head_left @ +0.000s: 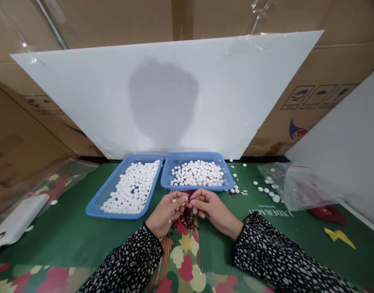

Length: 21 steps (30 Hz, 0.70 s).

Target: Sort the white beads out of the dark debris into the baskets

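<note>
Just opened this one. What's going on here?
A person's left hand holds a few small white balls, its fingertips close to those of the right hand. Whether the right hand grips anything is unclear. Under the hands lies a scatter of dark reddish bits. Beyond them, the left basket and right basket, both blue, hold many more white balls. Others lie loose to the right, some near a clear plastic bag.

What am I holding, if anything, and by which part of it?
Your left hand holds a few small white pieces in its curled fingers; the exact contact is too small to tell. Whether your right hand holds anything is unclear.
</note>
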Motion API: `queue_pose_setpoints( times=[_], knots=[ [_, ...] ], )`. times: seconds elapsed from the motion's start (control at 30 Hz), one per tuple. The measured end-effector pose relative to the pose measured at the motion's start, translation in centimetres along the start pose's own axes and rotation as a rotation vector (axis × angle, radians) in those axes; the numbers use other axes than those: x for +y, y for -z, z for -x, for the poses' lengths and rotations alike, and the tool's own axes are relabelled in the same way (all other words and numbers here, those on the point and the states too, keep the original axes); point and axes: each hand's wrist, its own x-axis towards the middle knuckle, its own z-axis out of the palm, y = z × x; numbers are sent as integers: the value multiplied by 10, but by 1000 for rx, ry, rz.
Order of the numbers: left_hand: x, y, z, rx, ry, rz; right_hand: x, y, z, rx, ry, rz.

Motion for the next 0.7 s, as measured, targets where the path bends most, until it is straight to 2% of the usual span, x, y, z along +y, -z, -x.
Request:
queue_pose_setpoints(
  times=[0.2,0.3,0.4,0.7],
  knots=[
    [0,2,1,-29,-2,24,0,0,-1,54,96,84],
    [0,2,1,-20,-10,25,-2,-1,1,114,170,182],
    [1,0,3,-19,-16,8,-3,-1,3,153,179,282],
    [1,-2,3,-12,-54,38,-1,-1,4,89,164,330]
  ],
)
